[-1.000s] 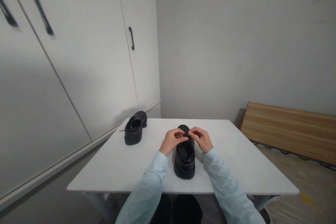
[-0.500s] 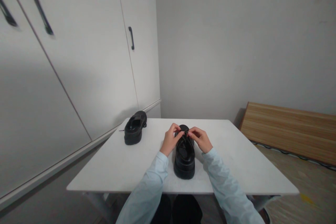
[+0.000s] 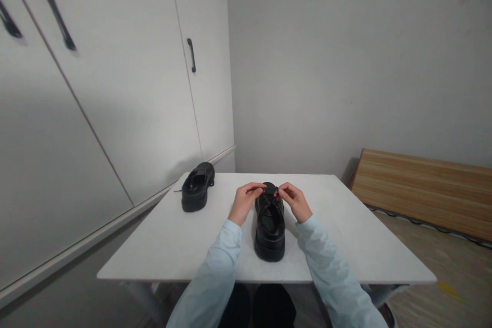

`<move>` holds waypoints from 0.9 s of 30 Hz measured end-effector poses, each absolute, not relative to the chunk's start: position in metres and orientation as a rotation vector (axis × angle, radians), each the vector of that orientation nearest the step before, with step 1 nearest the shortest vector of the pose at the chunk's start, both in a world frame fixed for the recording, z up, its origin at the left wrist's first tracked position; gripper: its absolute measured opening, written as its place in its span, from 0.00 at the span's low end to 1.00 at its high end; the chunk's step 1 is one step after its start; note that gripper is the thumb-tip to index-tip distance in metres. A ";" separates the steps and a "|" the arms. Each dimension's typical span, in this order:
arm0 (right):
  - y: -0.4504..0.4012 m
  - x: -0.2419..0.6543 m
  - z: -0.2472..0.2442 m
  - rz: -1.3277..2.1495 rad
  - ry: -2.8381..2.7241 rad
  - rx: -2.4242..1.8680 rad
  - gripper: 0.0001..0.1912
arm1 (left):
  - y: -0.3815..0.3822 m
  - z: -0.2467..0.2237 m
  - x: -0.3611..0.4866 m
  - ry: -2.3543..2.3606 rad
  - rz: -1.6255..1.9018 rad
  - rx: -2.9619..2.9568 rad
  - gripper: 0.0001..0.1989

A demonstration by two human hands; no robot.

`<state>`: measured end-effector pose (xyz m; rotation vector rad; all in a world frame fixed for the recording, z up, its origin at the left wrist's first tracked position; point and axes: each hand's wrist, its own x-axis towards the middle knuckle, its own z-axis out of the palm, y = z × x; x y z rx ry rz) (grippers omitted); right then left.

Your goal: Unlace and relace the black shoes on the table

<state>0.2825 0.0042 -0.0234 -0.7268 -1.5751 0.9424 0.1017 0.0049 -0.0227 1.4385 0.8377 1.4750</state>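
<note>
A black lace-up shoe (image 3: 270,241) stands upright on the white table in front of me, heel towards me and toe pointing away. My left hand (image 3: 246,201) is at the left of its lacing, thumb and fingertips pinched on a dark shoelace. On the opposite side my right hand (image 3: 294,201) pinches the lace too, just above the shoe's upper. Dark lace shows between the two hands over the front of the shoe. The exact knot or loop is too small to make out.
A second black shoe (image 3: 195,189) stands at the table's far left, a lace end sticking out beside it. The white table (image 3: 161,251) has white cabinets (image 3: 115,87) on its left and a grey wall behind. A wooden board (image 3: 418,189) leans at the right.
My left hand has moved a little left, away from the middle of the shoe, and the hands are further apart. More of the shoe's lacing shows between them.
</note>
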 end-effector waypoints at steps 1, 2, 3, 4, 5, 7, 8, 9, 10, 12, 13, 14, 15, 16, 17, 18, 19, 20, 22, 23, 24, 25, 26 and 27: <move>0.005 0.282 -0.024 0.948 -1.570 -0.727 0.15 | 0.005 -0.023 0.101 0.829 1.485 1.406 0.11; 0.005 0.283 -0.024 0.950 -1.562 -0.729 0.14 | 0.006 -0.024 0.101 0.823 1.497 1.381 0.11; 0.006 0.283 -0.025 0.952 -1.552 -0.730 0.14 | 0.007 -0.025 0.101 0.821 1.509 1.363 0.11; 0.007 0.284 -0.026 0.954 -1.538 -0.732 0.14 | 0.008 -0.026 0.101 0.822 1.522 1.348 0.11; 0.009 0.284 -0.028 0.958 -1.520 -0.733 0.14 | 0.008 -0.027 0.101 0.823 1.533 1.337 0.12; 0.011 0.286 -0.031 0.974 -1.471 -0.726 0.13 | 0.009 -0.027 0.100 0.815 1.561 1.288 0.13; 0.012 0.287 -0.032 0.990 -1.440 -0.717 0.13 | 0.009 -0.027 0.101 0.800 1.577 1.245 0.13; 0.013 0.288 -0.033 1.009 -1.407 -0.705 0.13 | 0.009 -0.027 0.101 0.775 1.593 1.190 0.13; 0.013 0.288 -0.033 1.031 -1.372 -0.691 0.13 | 0.009 -0.027 0.101 0.743 1.604 1.131 0.12; 0.013 0.288 -0.031 1.076 -1.304 -0.659 0.13 | 0.008 -0.025 0.101 0.663 1.616 1.026 0.12; 0.012 0.288 -0.030 1.094 -1.278 -0.643 0.12 | 0.008 -0.024 0.101 0.623 1.616 0.990 0.12; 0.011 0.288 -0.028 1.106 -1.254 -0.631 0.12 | 0.007 -0.024 0.101 0.586 1.615 0.965 0.12; 0.010 0.287 -0.027 1.113 -1.234 -0.622 0.12 | 0.007 -0.023 0.102 0.550 1.613 0.946 0.13; 0.009 0.287 -0.025 1.115 -1.215 -0.615 0.12 | 0.007 -0.023 0.101 0.515 1.610 0.930 0.13; 0.008 0.287 -0.024 1.119 -1.198 -0.610 0.12 | 0.007 -0.023 0.101 0.481 1.608 0.916 0.14; 0.008 0.287 -0.023 1.126 -1.180 -0.602 0.13 | 0.008 -0.023 0.101 0.448 1.606 0.900 0.14; 0.008 0.288 -0.023 1.139 -1.160 -0.590 0.13 | 0.008 -0.023 0.100 0.416 1.604 0.884 0.14; 0.008 0.288 -0.022 1.159 -1.138 -0.571 0.13 | 0.009 -0.024 0.100 0.391 1.603 0.868 0.14; 0.008 0.290 -0.022 1.224 -1.092 -0.518 0.13 | 0.010 -0.025 0.099 0.366 1.607 0.842 0.14; 0.008 0.291 -0.022 1.266 -1.072 -0.488 0.12 | 0.011 -0.025 0.099 0.362 1.613 0.834 0.15; 0.008 0.291 -0.023 1.311 -1.055 -0.458 0.12 | 0.011 -0.025 0.099 0.360 1.618 0.830 0.15; 0.008 0.292 -0.023 1.356 -1.043 -0.431 0.12 | 0.011 -0.025 0.099 0.358 1.626 0.827 0.15; 0.008 0.293 -0.023 1.396 -1.036 -0.407 0.12 | 0.011 -0.025 0.099 0.357 1.631 0.824 0.15; 0.008 0.294 -0.024 1.426 -1.031 -0.384 0.12 | 0.011 -0.025 0.100 0.359 1.636 0.820 0.15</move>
